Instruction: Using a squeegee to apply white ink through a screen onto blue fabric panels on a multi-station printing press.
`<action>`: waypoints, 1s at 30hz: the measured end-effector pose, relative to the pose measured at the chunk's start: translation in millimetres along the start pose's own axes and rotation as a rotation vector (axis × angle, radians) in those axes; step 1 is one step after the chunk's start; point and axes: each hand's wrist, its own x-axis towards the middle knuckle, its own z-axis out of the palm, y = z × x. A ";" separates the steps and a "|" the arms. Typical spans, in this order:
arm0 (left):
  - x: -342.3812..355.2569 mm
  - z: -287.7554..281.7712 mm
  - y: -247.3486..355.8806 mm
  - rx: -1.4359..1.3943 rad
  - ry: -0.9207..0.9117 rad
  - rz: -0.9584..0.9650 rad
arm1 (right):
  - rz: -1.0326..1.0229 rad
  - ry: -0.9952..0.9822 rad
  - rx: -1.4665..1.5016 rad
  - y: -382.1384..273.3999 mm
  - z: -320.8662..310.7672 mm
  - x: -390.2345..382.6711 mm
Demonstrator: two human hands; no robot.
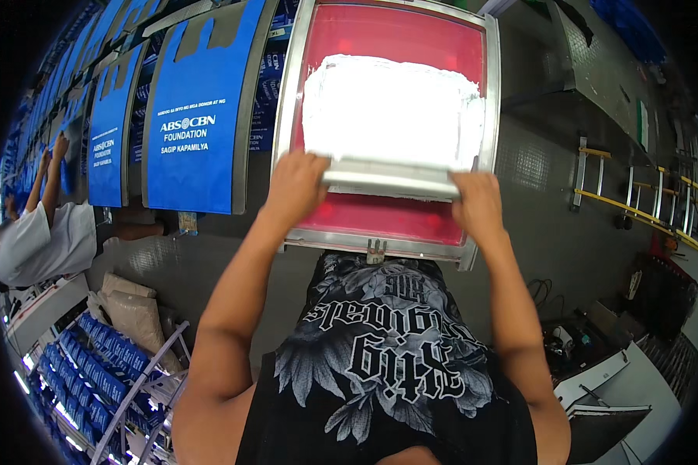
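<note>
Both my hands hold a squeegee by its two ends across a screen-printing frame. My left hand is closed around the left end, and my right hand grips the right end. The frame is pale metal, with red mesh stretched inside it. A broad patch of white ink covers the middle of the mesh, mostly beyond the squeegee. Red mesh shows again on the near side of the blade. Whatever lies under the screen is hidden.
Blue printed bags lie flat on boards in a row to the left. Another person in a white shirt works there. A yellow-railed ladder is at the right; a rack of blue bags stands lower left.
</note>
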 end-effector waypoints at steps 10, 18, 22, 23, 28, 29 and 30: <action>90.5 14.2 -30.6 -0.038 -0.077 -0.260 | 0.056 -0.026 -0.199 43.1 1.7 89.7; 45.8 -13.8 -20.3 0.026 -0.219 -0.223 | 0.121 -0.212 -0.097 9.7 -33.3 55.8; -21.6 17.7 1.5 -0.034 -0.137 -0.093 | 0.089 -0.110 0.099 -11.6 3.0 -22.6; -20.2 22.2 3.9 -0.063 -0.046 -0.071 | 0.082 -0.060 0.055 -0.8 4.9 -5.9; 157.3 2.1 -53.7 0.102 -0.154 -0.243 | 0.048 -0.018 -0.154 64.1 -23.0 147.1; 173.2 -2.1 -58.4 0.063 -0.167 -0.234 | 0.079 -0.062 -0.079 70.2 -33.0 161.6; 179.0 -6.8 -61.2 0.026 -0.182 -0.229 | 0.106 -0.108 -0.002 72.0 -37.5 166.7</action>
